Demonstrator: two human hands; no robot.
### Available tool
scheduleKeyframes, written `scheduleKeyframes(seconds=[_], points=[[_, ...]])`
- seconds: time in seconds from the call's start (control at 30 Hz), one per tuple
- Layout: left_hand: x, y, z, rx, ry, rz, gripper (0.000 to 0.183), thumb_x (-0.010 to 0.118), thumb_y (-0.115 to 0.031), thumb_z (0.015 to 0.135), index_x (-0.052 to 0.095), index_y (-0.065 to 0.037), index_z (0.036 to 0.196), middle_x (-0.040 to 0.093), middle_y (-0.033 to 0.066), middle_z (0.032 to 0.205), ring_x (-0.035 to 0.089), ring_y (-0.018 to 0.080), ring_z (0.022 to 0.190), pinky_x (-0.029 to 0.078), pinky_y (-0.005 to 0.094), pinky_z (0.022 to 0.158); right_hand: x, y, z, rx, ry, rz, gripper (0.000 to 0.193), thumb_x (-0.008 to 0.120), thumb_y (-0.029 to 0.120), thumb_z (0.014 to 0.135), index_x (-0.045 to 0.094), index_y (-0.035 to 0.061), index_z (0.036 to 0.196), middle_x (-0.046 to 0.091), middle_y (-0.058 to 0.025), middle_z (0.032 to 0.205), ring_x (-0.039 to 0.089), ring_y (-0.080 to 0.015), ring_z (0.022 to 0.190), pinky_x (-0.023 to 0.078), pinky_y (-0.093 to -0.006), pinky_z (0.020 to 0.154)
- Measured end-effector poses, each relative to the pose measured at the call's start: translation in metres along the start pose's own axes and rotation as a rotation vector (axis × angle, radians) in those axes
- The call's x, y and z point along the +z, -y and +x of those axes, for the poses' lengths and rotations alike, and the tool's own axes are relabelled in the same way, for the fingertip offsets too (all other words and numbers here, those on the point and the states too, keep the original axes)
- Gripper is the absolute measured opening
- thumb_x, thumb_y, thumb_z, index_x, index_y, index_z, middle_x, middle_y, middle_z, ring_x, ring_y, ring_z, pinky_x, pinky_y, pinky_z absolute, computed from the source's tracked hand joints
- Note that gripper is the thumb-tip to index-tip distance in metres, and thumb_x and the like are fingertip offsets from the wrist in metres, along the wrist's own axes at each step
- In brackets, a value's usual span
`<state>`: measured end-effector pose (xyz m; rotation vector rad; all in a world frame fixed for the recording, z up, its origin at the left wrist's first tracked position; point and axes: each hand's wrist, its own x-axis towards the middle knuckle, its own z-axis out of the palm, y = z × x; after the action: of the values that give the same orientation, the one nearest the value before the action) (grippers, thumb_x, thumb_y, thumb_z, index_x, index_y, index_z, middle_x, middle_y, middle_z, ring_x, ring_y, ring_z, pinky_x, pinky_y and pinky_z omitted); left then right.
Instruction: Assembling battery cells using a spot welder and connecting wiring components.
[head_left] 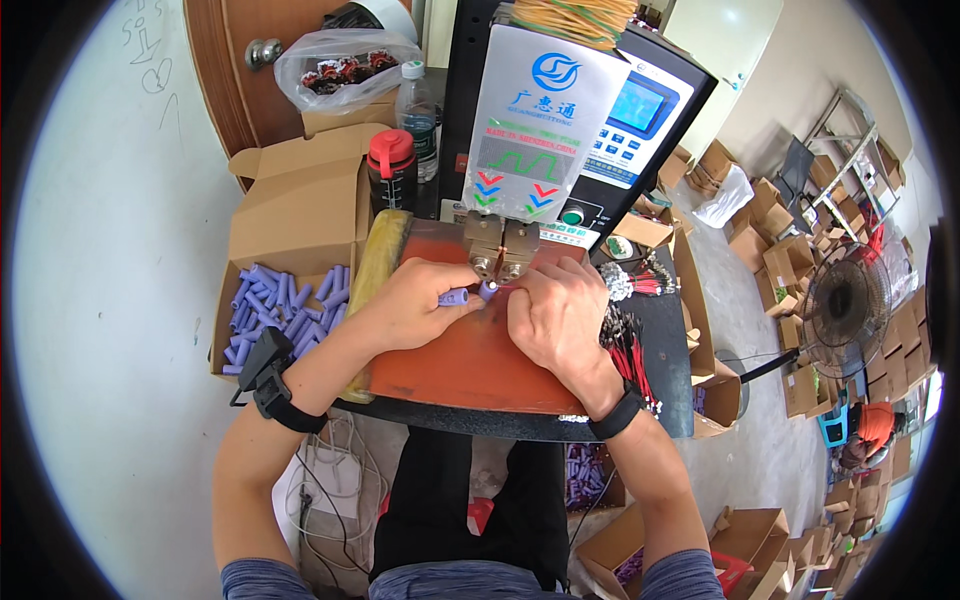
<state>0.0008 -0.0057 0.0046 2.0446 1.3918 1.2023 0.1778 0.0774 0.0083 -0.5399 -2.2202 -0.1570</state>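
At the middle of the table, my left hand [415,300] is closed on a purple cylindrical battery cell [453,297]. Another purple cell [488,290] has its end right under the two metal electrodes [502,250] of a spot welder [535,130]. Close against its right side, my right hand [560,315] is closed, fingertips pinched near the cell's end. What they pinch is too small to make out. Both hands are over an orange-brown mat [450,370]. Right of my right hand lie bundles of red and black wires [625,350].
An open cardboard box [295,215] at left holds loose purple cells [285,305]. Behind it stand a red-lidded bottle [391,160] and a clear bottle [416,120]. A yellow roll [383,290] edges the mat. A fan [845,300] and several cartons occupy the right floor.
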Motion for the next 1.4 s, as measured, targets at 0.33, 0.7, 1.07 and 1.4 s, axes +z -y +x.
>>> scheduleKeyframes(seconds=[0.33, 0.7, 1.07, 1.4], points=[[0.001, 0.006, -0.001, 0.016, -0.005, 0.029, 0.017, 0.066, -0.008, 0.083, 0.063, -0.001, 0.098, 0.065, 0.0163, 0.082, 0.062, 0.0296, 0.072, 0.047, 0.0332, 0.065, -0.001, -0.002, 0.001, 0.030, 0.003, 0.022, 0.013, 0.058, 0.014, 0.066, 0.057, 0.0091, 0.054, 0.056, -0.0079, 0.054, 0.054, -0.0275, 0.054, 0.044, -0.0402, 0.057], [-0.001, 0.003, 0.001, 0.025, -0.007, 0.009, 0.015, 0.066, -0.010, 0.082, 0.061, -0.001, 0.093, 0.062, 0.0176, 0.078, 0.058, 0.0363, 0.070, 0.046, 0.0366, 0.063, -0.014, 0.003, -0.001, 0.090, 0.070, 0.358, 0.017, 0.054, 0.014, 0.086, 0.053, 0.0036, 0.072, 0.055, -0.0119, 0.062, 0.052, -0.0313, 0.054, 0.043, -0.0415, 0.052], [-0.002, 0.005, 0.000, -0.013, 0.029, 0.024, 0.016, 0.065, -0.009, 0.084, 0.063, -0.001, 0.098, 0.065, 0.0157, 0.083, 0.061, 0.0304, 0.072, 0.047, 0.0346, 0.066, -0.013, 0.000, -0.005, 0.116, 0.041, 0.485, 0.013, 0.059, 0.007, 0.081, 0.056, 0.0037, 0.069, 0.053, -0.0116, 0.058, 0.053, -0.0303, 0.055, 0.042, -0.0404, 0.052], [0.001, 0.003, 0.002, -0.029, 0.013, -0.008, 0.018, 0.066, -0.008, 0.082, 0.063, 0.000, 0.098, 0.065, 0.0155, 0.081, 0.061, 0.0295, 0.071, 0.047, 0.0339, 0.066, -0.010, 0.000, -0.005, 0.073, 0.030, 0.453, 0.013, 0.060, 0.009, 0.081, 0.056, 0.0044, 0.070, 0.054, -0.0117, 0.058, 0.053, -0.0305, 0.055, 0.042, -0.0414, 0.053]])
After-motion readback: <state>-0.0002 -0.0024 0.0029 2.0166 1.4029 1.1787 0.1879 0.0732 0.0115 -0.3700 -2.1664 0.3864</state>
